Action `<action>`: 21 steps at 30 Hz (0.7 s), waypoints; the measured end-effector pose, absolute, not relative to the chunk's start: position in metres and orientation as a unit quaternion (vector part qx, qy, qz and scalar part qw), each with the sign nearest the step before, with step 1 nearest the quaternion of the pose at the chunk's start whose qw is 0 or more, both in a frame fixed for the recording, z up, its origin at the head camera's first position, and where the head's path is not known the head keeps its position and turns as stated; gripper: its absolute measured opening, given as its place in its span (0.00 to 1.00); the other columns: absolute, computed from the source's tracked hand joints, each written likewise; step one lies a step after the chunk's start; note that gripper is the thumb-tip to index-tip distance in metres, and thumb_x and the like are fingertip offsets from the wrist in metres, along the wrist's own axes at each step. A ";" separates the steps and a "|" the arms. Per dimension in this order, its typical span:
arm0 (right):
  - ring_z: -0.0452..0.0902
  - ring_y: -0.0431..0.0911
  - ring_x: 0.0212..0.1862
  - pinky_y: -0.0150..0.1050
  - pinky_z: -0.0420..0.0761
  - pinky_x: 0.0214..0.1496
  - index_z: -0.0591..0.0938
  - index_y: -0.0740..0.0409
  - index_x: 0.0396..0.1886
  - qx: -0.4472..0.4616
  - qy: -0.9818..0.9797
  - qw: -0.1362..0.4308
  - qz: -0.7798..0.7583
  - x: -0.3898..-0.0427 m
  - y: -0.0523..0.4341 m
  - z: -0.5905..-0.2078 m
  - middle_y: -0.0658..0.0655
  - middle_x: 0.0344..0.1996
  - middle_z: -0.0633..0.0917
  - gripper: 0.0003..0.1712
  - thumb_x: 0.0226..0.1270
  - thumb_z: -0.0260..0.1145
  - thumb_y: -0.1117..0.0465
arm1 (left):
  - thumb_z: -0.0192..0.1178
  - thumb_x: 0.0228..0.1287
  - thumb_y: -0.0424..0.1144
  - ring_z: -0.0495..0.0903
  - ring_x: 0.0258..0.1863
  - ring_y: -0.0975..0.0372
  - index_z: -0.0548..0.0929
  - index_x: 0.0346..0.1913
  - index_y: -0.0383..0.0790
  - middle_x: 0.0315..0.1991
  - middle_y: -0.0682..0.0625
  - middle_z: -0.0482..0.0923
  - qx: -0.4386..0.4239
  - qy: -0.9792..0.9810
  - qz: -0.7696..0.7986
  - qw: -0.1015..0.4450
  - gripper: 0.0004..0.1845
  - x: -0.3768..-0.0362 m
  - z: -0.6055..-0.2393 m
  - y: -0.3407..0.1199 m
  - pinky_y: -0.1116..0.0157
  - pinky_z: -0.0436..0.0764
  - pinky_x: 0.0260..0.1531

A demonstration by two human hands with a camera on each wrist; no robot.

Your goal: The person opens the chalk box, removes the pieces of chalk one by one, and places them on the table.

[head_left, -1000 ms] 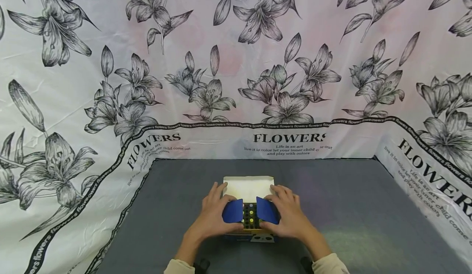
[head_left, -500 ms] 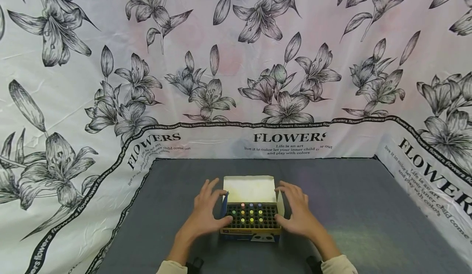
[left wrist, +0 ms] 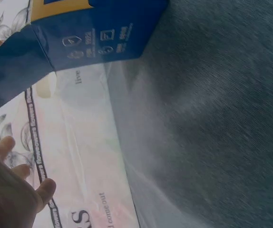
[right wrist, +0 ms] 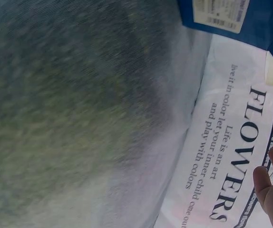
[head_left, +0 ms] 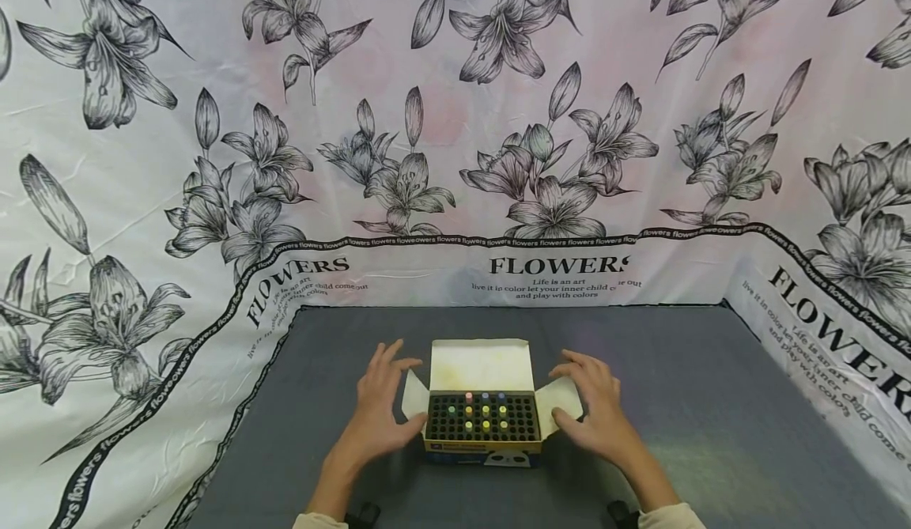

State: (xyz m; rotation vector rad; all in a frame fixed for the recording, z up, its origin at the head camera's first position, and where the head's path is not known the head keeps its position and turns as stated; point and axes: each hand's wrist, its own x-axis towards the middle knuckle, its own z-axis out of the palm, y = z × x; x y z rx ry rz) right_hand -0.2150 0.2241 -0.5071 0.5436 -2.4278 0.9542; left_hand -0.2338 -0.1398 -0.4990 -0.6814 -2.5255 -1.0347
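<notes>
Sitting mid-table on the grey cloth [head_left: 676, 402], near the front edge: an open cardboard box [head_left: 482, 439] with a dark grid of holes, a few coloured tips showing in the middle columns. Standing up at the far side, its white top lid [head_left: 481, 364]; splaying outward to either side, the two side flaps, left flap [head_left: 414, 396] and right flap [head_left: 559, 396]. Running left to right, the box's long axis, square to the view.

Flanking the box symmetrically, both hands. Lying just beside the left flap, the left hand [head_left: 379, 406], fingers straight and spread, thumb nearing the box's left wall, gripping nothing. Resting on or just over the right flap, the right hand [head_left: 596, 406], fingers apart and relaxed, clamping nothing; contact hard to confirm. Sitting about equally near, neither hand closer than the other; box lying inward from each set of fingers.

Showing only blurred cloth, blue box sides and the printed backdrop [head_left: 455, 118], the wrist views.
</notes>
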 end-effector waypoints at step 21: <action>0.65 0.67 0.63 0.60 0.59 0.49 0.84 0.43 0.43 0.160 -0.906 0.203 0.335 -0.203 0.233 -0.535 0.68 0.61 0.79 0.15 0.56 0.76 0.55 | 0.68 0.61 0.52 0.49 0.78 0.31 0.83 0.47 0.54 0.76 0.34 0.62 -0.159 -0.923 -0.320 0.141 0.13 -0.221 -0.527 -0.155 0.26 0.51 0.64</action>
